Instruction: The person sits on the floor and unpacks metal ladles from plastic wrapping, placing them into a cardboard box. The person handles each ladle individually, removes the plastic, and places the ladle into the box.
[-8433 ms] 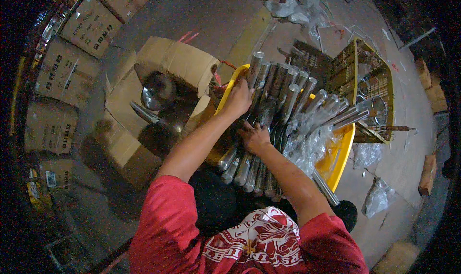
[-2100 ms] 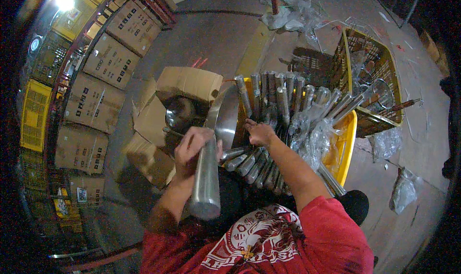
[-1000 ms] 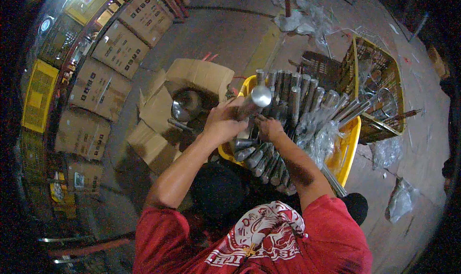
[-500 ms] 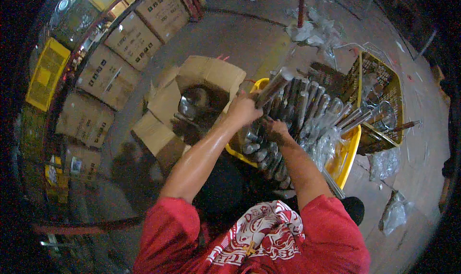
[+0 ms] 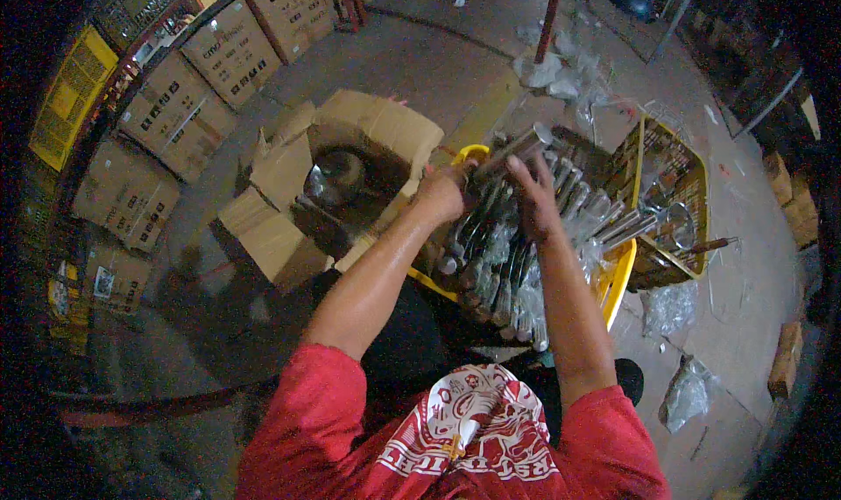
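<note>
My left hand point(image 5: 441, 193) is closed round the lower end of a shiny metal tube point(image 5: 515, 150), which tilts up to the right. Beside its upper part is my right hand point(image 5: 536, 198), fingers stretched out and somewhat blurred; whether they touch the tube I cannot tell. Beneath both hands a yellow tub point(image 5: 620, 277) holds many metal tubes point(image 5: 569, 189), laid side by side, some in clear plastic wrap. To the left stands an open cardboard box point(image 5: 372, 119) with its flaps spread. Inside it lie shiny rounded metal pieces, their kind hard to make out in the shade.
A yellow-rimmed crate point(image 5: 644, 172) with metal parts stands right of the tub. Clear plastic bags point(image 5: 685, 395) lie on the floor. Closed cartons point(image 5: 180, 132) line the left side. A red post point(image 5: 549, 23) rises at the far side.
My right hand has come up from the tubes in the tub to beside the tube's upper end, its fingers now stretched out. The held tube has tilted lower toward the right.
</note>
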Motion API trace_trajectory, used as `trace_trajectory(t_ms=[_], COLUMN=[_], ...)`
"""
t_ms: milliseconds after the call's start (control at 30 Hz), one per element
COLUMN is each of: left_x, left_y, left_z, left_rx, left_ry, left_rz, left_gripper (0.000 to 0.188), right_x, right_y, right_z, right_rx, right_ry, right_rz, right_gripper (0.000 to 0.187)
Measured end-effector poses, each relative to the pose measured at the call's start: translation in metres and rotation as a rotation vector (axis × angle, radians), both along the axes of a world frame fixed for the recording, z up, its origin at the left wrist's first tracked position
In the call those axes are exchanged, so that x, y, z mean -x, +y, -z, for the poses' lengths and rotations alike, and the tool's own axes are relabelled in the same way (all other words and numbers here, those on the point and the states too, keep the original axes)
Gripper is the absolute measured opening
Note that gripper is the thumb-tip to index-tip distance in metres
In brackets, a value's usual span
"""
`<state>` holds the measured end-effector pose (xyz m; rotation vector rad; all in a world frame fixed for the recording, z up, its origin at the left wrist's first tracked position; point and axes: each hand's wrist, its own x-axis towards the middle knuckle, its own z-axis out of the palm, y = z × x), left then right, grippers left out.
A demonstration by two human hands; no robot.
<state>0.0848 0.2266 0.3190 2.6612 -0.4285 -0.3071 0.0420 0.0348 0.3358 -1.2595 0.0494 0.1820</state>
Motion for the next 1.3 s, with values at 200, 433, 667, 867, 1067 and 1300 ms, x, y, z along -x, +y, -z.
trace_trajectory(t_ms=[200,433,667,867,1067,1300], left_x=[0.014,0.026,0.014,0.032,0.032,0.027], left_y=[-0.008,-0.049,-0.067,-0.055,-0.031,0.020], left_z=[-0.032,-0.055,-0.046,-0.042,0.006,0.047], left_rx=[-0.001,0.716,0.818,0.919,0.779,0.476], left_ry=[0.096,-0.240,-0.351,-0.342,-0.355,0.410], left_rz=[-0.058,-0.027,-0.186,-0.231,-0.217,-0.267], left_gripper=[0.065,0.062,0.031,0.023,0.028,0.034], right_x=[0.060,0.049,0.058,0.083,0.087,0.096], right_y=[0.050,0.066,0.057,0.048,0.053,0.053], right_z=[0.071,0.090,0.082,0.049,0.080,0.112], right_rx=[0.244,0.478,0.550,0.589,0.881,0.944], right_ry=[0.138,-0.162,-0.085,0.140,-0.236,-0.318], right_rz=[-0.134,-0.372,-0.429,-0.645,-0.542,-0.402], right_gripper=[0.102,0.076,0.050,0.049,0.056,0.050])
